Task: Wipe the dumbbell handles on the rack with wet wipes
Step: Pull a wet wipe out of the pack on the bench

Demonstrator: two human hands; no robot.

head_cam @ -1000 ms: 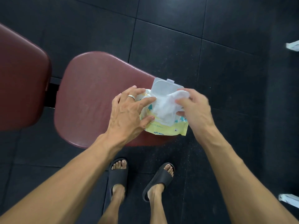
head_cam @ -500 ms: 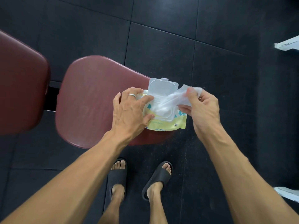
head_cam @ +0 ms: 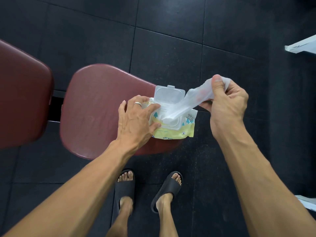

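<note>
Two hands were at work over the pack of wet wipes [head_cam: 172, 127], which lay on the near right end of the maroon bench pad [head_cam: 102, 108] with its white flip lid [head_cam: 169, 94] standing open. My left hand [head_cam: 136, 120] pressed down on the left side of the pack, fingers spread and fairly straight, the forefinger lying across the top edge by the lid and the thumb against the pack's near side — a ring [head_cam: 137, 104] showed on one finger. My right hand [head_cam: 225, 103] was raised off to the right of the pack, pinching one wet wipe [head_cam: 193, 101] between the thumb and the curled fingers. That wipe stretched in a thin, half-transparent band from my fingers down to the opening in the pack, its lower end not yet free of the dispenser.

A second maroon pad [head_cam: 22, 100] sat to the left, a dark gap between the two. Under everything was black rubber tile flooring [head_cam: 171, 31], and my feet in black slides [head_cam: 165, 187] stood just short of the bench. White objects [head_cam: 302, 46] poked in at the right edge — I could not tell what they were. No dumbbell or rack showed in the view.
</note>
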